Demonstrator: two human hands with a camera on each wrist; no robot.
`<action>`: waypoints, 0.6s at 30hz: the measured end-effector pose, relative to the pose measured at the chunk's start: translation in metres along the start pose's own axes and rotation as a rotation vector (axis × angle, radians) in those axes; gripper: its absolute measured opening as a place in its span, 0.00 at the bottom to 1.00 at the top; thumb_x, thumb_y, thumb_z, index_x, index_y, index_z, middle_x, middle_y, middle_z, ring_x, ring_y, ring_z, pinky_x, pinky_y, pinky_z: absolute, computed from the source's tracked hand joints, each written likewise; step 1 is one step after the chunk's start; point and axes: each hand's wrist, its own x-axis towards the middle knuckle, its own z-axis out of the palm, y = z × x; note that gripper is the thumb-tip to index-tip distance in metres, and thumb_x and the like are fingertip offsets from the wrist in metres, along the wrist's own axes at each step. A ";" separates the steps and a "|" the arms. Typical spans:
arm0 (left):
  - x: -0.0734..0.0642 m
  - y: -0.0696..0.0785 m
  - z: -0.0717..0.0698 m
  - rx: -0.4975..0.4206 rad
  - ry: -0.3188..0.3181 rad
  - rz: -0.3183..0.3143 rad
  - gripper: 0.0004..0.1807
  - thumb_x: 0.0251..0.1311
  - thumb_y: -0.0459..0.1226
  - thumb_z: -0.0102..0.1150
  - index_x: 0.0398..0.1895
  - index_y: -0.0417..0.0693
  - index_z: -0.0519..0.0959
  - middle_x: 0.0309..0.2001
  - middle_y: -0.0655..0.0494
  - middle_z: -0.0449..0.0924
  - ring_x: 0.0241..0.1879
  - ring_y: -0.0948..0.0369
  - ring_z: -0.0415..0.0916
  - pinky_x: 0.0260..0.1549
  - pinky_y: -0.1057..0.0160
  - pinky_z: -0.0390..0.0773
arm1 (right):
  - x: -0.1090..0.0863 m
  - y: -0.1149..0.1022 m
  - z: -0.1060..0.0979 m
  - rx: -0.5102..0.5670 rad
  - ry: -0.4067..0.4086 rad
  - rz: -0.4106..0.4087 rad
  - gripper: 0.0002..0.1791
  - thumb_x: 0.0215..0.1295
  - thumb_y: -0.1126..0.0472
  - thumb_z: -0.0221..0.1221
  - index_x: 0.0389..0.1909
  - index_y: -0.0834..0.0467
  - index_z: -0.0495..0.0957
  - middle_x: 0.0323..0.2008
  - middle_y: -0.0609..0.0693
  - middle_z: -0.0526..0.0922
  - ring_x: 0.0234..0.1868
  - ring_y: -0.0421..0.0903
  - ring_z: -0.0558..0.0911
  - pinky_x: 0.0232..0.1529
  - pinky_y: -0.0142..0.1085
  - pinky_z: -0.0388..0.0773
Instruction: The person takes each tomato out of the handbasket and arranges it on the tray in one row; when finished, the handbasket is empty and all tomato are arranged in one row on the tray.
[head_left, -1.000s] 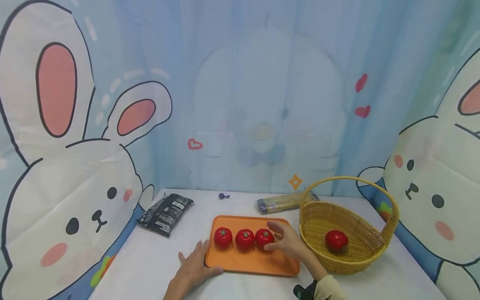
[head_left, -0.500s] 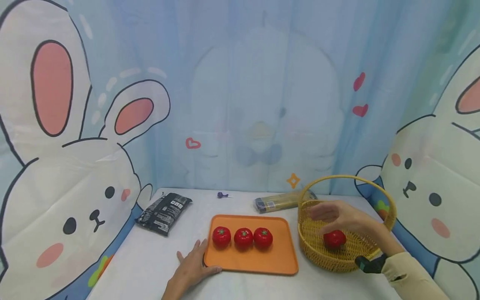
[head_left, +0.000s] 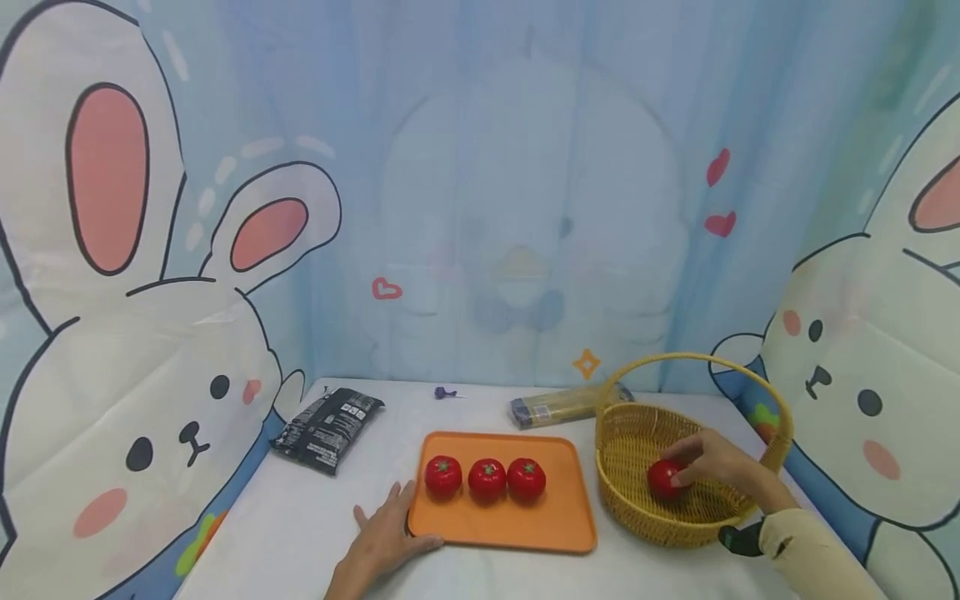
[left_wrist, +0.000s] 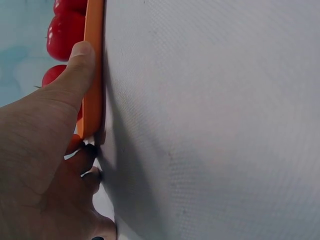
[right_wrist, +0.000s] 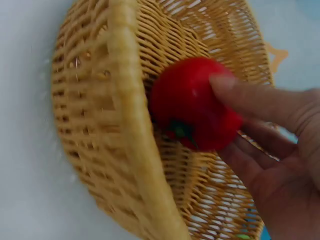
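Observation:
In the basket (head_left: pixel 626 500), my right hand (head_left: pixel 712 467) holds a red tomato (head_left: pixel 663 481) between thumb and fingers. The right wrist view shows the thumb on the tomato's (right_wrist: pixel 192 107) side, fingers behind it, and its green stem end facing the basket's rim. My left hand (head_left: pixel 382 533) rests at the near left corner of an orange tray (head_left: pixel 517 529), fingers spread. Its thumb lies along the tray's rim (left_wrist: pixel 93 107) in the left wrist view. Three red tomatoes stand in a row on the tray: a left one (head_left: pixel 443 477), a middle one (head_left: pixel 487 480) and a right one (head_left: pixel 527 479).
The yellow woven basket's tall handle (head_left: pixel 697 357) arches over its opening. Behind the tray lie a long clear package (head_left: pixel 566 406) and a small purple item (head_left: pixel 446 392). A black packet (head_left: pixel 328 429) lies at the left of the white table (head_left: pixel 285 517). A printed curtain (head_left: pixel 465 208) hangs behind.
My right hand has moved from the right tomato on the tray over to the basket and down onto the tomato inside it. My left hand has stayed at the tray's corner.

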 end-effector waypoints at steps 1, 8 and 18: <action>0.000 0.000 0.000 0.000 0.003 0.003 0.58 0.53 0.57 0.82 0.80 0.37 0.66 0.78 0.34 0.68 0.80 0.33 0.58 0.66 0.10 0.32 | 0.003 0.001 0.003 -0.021 0.025 0.006 0.28 0.61 0.68 0.76 0.60 0.76 0.81 0.52 0.66 0.88 0.52 0.59 0.87 0.53 0.53 0.89; -0.001 0.002 0.000 0.002 -0.002 -0.001 0.58 0.54 0.57 0.82 0.81 0.37 0.66 0.78 0.34 0.68 0.81 0.34 0.58 0.66 0.10 0.31 | 0.020 0.000 0.025 -0.180 0.272 0.040 0.40 0.66 0.44 0.75 0.57 0.78 0.80 0.53 0.75 0.84 0.54 0.71 0.84 0.51 0.60 0.87; -0.001 0.003 -0.001 0.013 -0.001 -0.009 0.58 0.54 0.58 0.81 0.81 0.38 0.65 0.78 0.32 0.66 0.79 0.32 0.60 0.67 0.11 0.32 | 0.024 0.002 0.034 -0.230 0.343 0.035 0.24 0.75 0.54 0.66 0.48 0.76 0.84 0.44 0.72 0.87 0.46 0.68 0.87 0.42 0.55 0.90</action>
